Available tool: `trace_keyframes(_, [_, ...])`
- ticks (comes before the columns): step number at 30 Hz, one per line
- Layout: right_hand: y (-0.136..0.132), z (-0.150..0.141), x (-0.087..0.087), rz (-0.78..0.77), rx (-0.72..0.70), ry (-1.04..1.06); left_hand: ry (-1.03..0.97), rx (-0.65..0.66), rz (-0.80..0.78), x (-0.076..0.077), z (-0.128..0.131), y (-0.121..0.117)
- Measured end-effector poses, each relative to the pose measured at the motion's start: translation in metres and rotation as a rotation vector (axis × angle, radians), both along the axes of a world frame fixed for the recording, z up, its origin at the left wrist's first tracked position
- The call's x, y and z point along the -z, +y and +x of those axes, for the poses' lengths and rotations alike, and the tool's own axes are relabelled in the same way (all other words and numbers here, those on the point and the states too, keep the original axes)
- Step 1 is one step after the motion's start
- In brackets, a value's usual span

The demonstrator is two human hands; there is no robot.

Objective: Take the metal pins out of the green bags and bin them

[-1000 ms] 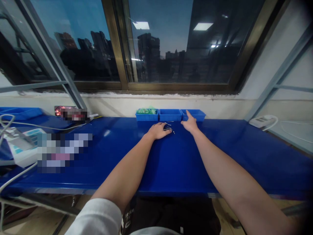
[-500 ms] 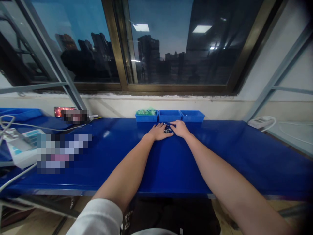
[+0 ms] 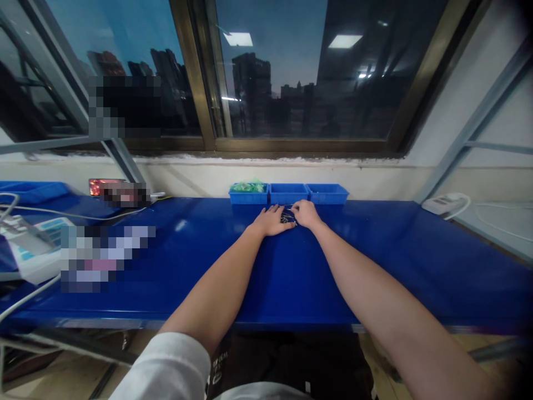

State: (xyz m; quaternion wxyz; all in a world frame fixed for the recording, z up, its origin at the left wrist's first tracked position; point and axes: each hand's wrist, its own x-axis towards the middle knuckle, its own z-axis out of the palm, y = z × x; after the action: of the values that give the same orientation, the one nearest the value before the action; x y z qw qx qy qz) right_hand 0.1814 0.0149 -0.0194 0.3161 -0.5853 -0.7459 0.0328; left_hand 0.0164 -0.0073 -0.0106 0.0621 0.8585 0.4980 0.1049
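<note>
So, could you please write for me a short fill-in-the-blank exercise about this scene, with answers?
Small thin pieces lie in the gap ____ the left hand and the right hand.
A row of ____ bins stands just beyond the hands.
Counted from the left, the green material is in the ____ bin of this row.
The table is coloured ____.

Missing words: between; three; first; blue.

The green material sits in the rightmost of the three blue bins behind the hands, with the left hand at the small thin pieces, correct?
No, the head view shows the green material in the leftmost of the three blue bins. The left hand is indeed at the small thin pieces.
</note>
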Motion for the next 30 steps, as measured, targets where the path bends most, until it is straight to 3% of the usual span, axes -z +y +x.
trace_keyframes(8, [-0.008,0.008,-0.005,-0.054,-0.162,0.321,-0.161,0.016,0.367,-0.005,-0.002,0.003])
trace_keyframes(16, [-0.011,0.002,-0.009,-0.2,-0.256,0.741,-0.122,0.057,0.463,-0.007,-0.003,0.005])
trace_keyframes(20, [-0.015,0.002,-0.013,-0.221,-0.274,0.804,-0.12,0.055,0.463,-0.007,-0.003,0.005])
trace_keyframes(25, [-0.013,0.005,-0.012,-0.201,-0.227,0.831,-0.159,0.025,0.483,-0.007,-0.003,0.003])
trace_keyframes(30, [-0.006,0.011,-0.01,-0.019,-0.024,0.846,-0.189,-0.089,0.49,-0.006,-0.005,0.003])
